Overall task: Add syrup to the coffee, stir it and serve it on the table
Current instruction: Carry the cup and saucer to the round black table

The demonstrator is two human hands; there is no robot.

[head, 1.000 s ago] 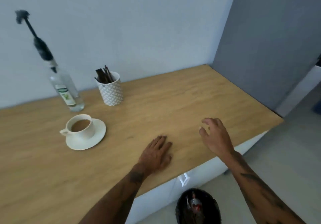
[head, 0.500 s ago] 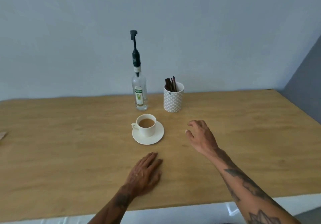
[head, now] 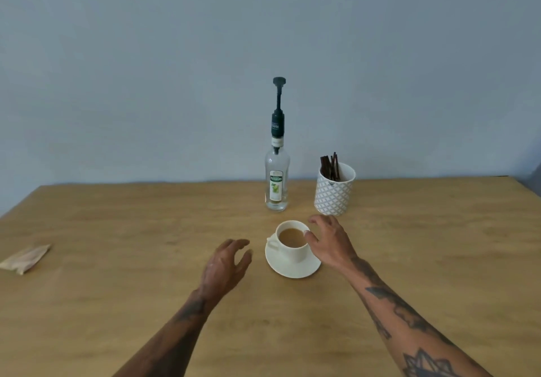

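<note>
A pale grey-blue wall [head: 146, 69] fills the upper half of the frame, and below it a wooden surface [head: 117, 303] spreads across the whole lower half. Two tattooed forearms reach in from the bottom edge toward the centre. The right hand [head: 329, 243] sits just right of centre, fingers spread and loosely curved beside the cup [head: 292, 240], its thumb tip at or touching the cup's right rim; it grasps nothing, and whether the fingers behind the cup make contact cannot be told. The left hand [head: 227, 262] is just left of centre, released, fingers loosely bent, a short gap away from the saucer [head: 292, 268] and holding nothing; whether it rests on the wood or hangs above it cannot be told. A tall clear bottle [head: 276, 183] with a green label and a long dark pump stands upright at centre frame, near the wall and behind the cup. Right of it, a white patterned holder [head: 333, 192] stands upright with dark brown sticks [head: 330, 166] poking from its top. The white cup of milky coffee sits on the white saucer at centre, handle turned left. At the far left edge lies a crumpled beige packet [head: 26, 258], well apart from everything else.
</note>
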